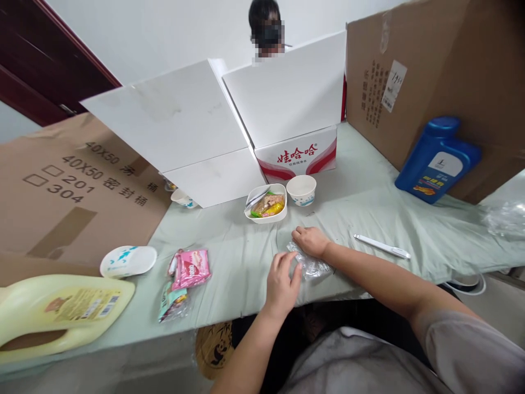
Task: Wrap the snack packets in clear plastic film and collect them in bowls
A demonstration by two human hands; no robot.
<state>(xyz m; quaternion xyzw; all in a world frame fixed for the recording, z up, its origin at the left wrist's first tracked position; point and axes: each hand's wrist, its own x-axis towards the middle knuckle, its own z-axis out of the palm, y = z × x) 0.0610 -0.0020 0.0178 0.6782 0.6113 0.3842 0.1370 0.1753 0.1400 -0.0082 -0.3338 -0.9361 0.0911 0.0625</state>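
A crumpled piece of clear plastic bubble wrap (315, 268) lies near the table's front edge. My right hand (310, 241) rests over its far side, fingers curled down onto it. At the wrap's left edge is my left hand (283, 282), its fingers loosely bent and its thumb apart from them; the fingertips reach the plastic. Beyond my hands stand a white paper bowl (302, 192) and a white container (268, 220) holding packaged snacks (271, 206). To the right of my right hand lies a white, slim, pen-like cutter (381, 246).
Snack packets (192, 269), a paper cup on its side (128, 261) and a yellow jug (69, 306) lie left. A blue bottle (438, 158) leans by a cardboard box (426, 71) at right. A white box (295, 93) stands behind; beyond it sits another person (264, 16).
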